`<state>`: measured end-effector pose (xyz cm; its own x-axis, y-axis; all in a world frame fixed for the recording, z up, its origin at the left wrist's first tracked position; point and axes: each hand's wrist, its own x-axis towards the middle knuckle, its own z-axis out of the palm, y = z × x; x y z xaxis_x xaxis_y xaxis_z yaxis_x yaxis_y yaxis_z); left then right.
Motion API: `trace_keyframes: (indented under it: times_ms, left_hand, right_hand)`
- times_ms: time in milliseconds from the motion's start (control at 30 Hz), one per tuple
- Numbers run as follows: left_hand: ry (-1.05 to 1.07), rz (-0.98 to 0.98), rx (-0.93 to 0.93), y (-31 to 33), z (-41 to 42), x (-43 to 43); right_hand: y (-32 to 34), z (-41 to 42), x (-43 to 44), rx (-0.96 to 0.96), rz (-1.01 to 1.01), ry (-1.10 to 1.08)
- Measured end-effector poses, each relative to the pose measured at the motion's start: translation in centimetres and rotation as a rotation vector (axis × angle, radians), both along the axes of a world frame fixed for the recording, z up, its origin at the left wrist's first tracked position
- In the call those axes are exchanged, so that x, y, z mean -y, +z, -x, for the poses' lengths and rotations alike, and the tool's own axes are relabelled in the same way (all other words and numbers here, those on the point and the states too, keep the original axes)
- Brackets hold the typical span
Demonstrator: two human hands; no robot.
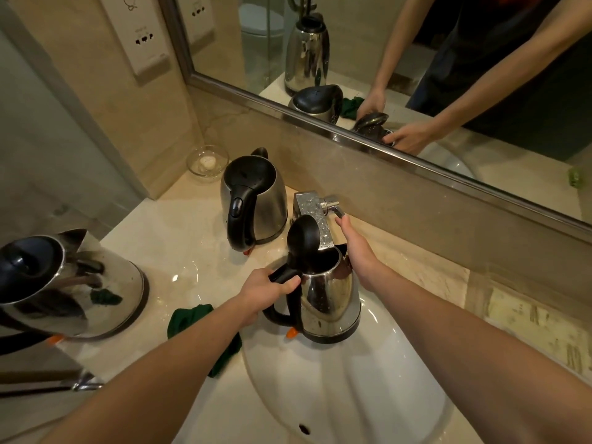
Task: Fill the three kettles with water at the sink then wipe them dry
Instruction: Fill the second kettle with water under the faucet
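Left grip (269,290): clamped round the black handle of the kettle (330,299), which I hold over the sink (352,395).
Right grip (358,251): fingers straight and holding nothing, reaching for the lever (334,208); I cannot tell whether they touch it or stop just short.
Kettle in hand: upright, lid tipped up, its mouth directly under the faucet (312,209) spout.
Water: I see no stream, and the level inside is hidden.
Back kettle (259,200): stands on the surface (169,238) beside the faucet, lid down.
Near kettle (64,283): stands on the surface well to my left, lid down.
Green cloth (189,315): lies by the sink rim, partly under my left forearm.
Progress: I judge this is a filling step. Whether the other two are already filled, I cannot tell.
Left to do: finish filling, then wipe all three dry.
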<state>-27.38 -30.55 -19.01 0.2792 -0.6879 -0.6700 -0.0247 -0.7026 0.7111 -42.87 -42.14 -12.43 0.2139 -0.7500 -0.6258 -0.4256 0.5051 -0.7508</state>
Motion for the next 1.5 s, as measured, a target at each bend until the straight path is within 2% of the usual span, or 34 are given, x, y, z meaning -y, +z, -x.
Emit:
trace_keyframes:
  times_ms: [1167,1500]
  left_hand:
    - [-0.016,-0.017,-0.017,-0.7,-0.9,0.6]
    - [-0.016,-0.011,-0.044,-1.0,-0.9,0.8]
  right_hand:
    - [-1.0,-0.5,1.0,0.014,0.015,-0.039]
    - [-2.1,-0.4,1.4,-0.015,0.035,0.007]
